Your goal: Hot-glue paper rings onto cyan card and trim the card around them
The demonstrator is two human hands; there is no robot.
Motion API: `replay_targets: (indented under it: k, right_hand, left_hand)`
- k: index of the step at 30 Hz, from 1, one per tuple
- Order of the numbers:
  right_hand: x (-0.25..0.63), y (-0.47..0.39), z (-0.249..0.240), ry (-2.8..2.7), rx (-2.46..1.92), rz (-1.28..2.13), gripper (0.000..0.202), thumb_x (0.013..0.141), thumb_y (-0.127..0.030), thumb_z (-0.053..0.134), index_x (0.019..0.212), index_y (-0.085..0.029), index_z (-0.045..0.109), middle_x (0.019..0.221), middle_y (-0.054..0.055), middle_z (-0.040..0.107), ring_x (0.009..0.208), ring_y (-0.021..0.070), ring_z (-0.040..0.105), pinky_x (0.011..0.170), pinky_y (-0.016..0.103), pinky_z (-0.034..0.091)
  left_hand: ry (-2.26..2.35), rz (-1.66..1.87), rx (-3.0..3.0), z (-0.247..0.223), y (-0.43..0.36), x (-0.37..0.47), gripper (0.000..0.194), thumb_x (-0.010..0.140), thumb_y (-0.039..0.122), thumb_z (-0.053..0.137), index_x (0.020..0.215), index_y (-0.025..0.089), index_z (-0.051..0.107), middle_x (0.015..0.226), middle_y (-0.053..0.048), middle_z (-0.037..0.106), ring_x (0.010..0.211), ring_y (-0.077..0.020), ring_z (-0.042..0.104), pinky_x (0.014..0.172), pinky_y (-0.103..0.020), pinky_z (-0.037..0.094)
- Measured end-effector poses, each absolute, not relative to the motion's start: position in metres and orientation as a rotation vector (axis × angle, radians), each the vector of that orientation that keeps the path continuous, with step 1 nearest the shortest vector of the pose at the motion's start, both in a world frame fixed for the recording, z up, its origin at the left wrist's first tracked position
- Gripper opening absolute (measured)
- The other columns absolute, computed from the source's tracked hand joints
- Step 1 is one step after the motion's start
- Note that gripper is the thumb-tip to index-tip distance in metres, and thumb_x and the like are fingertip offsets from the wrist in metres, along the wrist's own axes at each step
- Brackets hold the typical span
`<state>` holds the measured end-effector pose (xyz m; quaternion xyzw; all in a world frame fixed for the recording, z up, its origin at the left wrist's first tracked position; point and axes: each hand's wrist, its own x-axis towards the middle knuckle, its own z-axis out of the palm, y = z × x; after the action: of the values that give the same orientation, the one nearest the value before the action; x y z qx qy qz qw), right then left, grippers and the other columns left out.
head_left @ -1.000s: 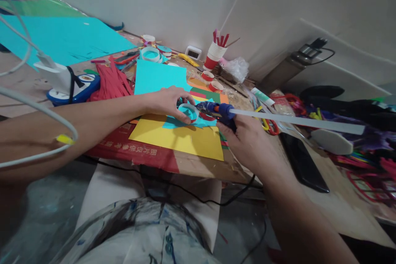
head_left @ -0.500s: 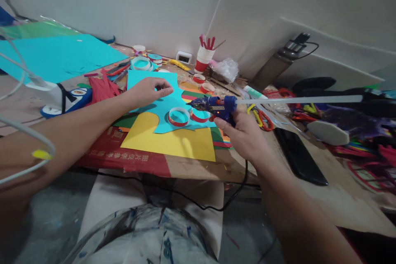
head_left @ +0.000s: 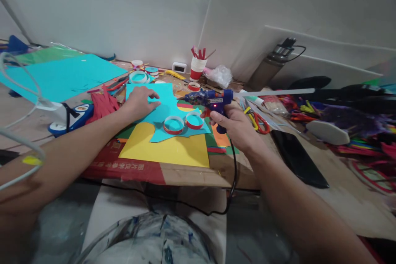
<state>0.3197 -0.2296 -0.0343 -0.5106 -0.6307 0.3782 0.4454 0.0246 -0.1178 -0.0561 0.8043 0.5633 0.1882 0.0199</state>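
Observation:
My right hand [head_left: 236,126] is wrapped round the grip of a blue glue gun [head_left: 216,99], whose nozzle points left above the papers. A long white glue stick [head_left: 275,93] sticks out of its back. My left hand [head_left: 142,102] rests over the cut blue paper [head_left: 163,97], fingers apart and curved, with nothing in them. Two red and white paper rings, the left one [head_left: 173,125] and the right one [head_left: 194,121], stand on the blue paper. Under it lies a yellow sheet [head_left: 167,152].
At the back are a paper cup [head_left: 197,70] with red sticks, a small clock [head_left: 179,67] and a bottle [head_left: 272,64]. Scissors [head_left: 262,123] and a black phone [head_left: 298,159] lie right. A power strip [head_left: 72,119] and red strips [head_left: 103,105] lie left.
The view has shifted a little. My left hand has moved left over the blue paper with its fingers more apart. The glue gun's nozzle is now farther from the right ring, which shows fully.

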Motion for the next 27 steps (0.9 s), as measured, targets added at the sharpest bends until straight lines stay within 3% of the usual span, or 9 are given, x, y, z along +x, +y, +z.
replay_targets:
  k: [5,11,19,24,27]
  right_hand:
    - [0.328,-0.219,-0.054,-1.411,-1.2,1.047,0.034,0.078,-0.055,0.075,0.084,-0.022,0.068,0.081,0.002,0.07,0.071,0.0149,0.061,0.061,0.026,0.046]
    - [0.332,-0.214,-0.069,-1.358,-1.217,1.097,0.04,0.078,-0.058,0.074,0.091,-0.021,0.07,0.076,0.002,0.07,0.068,0.016,0.061,0.059,0.028,0.044]
    - [0.334,-0.216,-0.068,-1.343,-1.205,1.108,0.038,0.078,-0.056,0.075,0.09,-0.02,0.071,0.077,0.002,0.07,0.067,0.0144,0.058,0.059,0.027,0.042]
    - [0.337,-0.219,-0.059,-1.287,-1.125,1.093,0.036,0.079,-0.052,0.075,0.095,-0.021,0.071,0.085,0.003,0.073,0.071,0.0138,0.059,0.061,0.025,0.042]
    - [0.336,-0.219,-0.056,-1.289,-1.117,1.104,0.035,0.078,-0.051,0.076,0.095,-0.02,0.07,0.088,0.004,0.074,0.073,0.0144,0.06,0.064,0.026,0.044]
  left_hand:
    - [2.127,0.385,2.247,-0.056,-0.119,0.021,0.058,0.087,0.058,0.063,0.132,0.021,0.066,0.14,-0.021,0.061,0.135,-0.0481,0.048,0.108,-0.067,0.04]
    - [2.205,0.324,2.2,-0.06,-0.118,0.016,0.077,0.085,0.068,0.06,0.144,0.019,0.056,0.147,-0.026,0.054,0.137,-0.053,0.044,0.109,-0.072,0.035]
    - [1.892,0.181,2.428,-0.068,-0.119,0.026,0.062,0.097,0.058,0.048,0.143,0.017,0.057,0.154,-0.019,0.053,0.142,-0.0442,0.044,0.112,-0.062,0.038]
    - [1.798,0.157,2.511,-0.067,-0.117,0.034,0.055,0.1,0.051,0.047,0.141,0.015,0.058,0.153,-0.018,0.055,0.144,-0.0363,0.047,0.115,-0.05,0.038]
    - [1.705,0.165,2.552,-0.065,-0.115,0.039,0.052,0.101,0.05,0.046,0.139,0.017,0.059,0.152,-0.016,0.057,0.143,-0.0344,0.048,0.115,-0.049,0.038]
